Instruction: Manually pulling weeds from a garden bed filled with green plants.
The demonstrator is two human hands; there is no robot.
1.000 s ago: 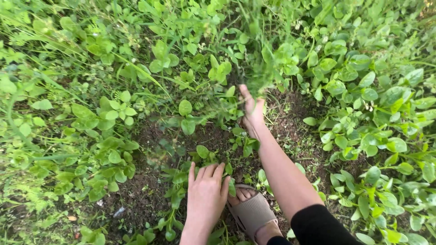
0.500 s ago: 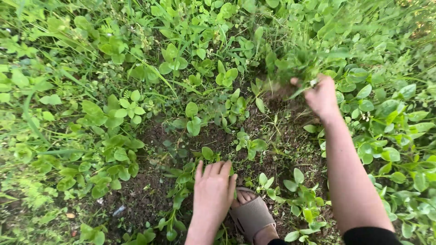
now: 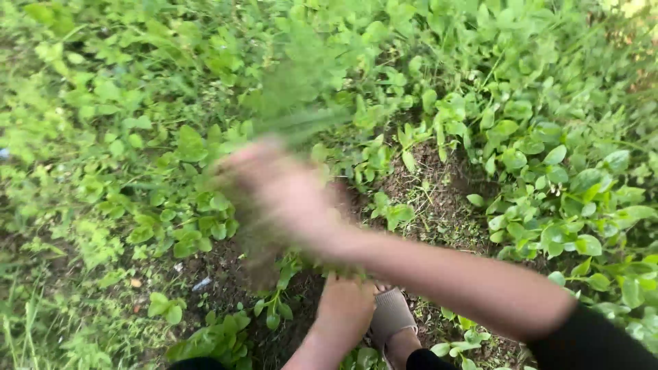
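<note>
While the left hand [image 3: 346,308] lay flat among seedlings [image 3: 274,305], the blurred right hand [image 3: 284,195] crossed leftward gripping pulled weeds [image 3: 301,103]; discarding them seemingly came next.

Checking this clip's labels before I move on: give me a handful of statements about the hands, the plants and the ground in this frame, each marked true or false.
1. The right hand is motion-blurred and crosses over the left forearm. True.
2. The right hand carries a blurred green clump of plants. True.
3. The left hand is raised high in the air. False: it is low, at the ground beside the sandal.
4. The ground is paved with stone. False: it is dark bare soil ringed by leafy green plants.
5. The right arm has a dark sleeve. True.
</note>
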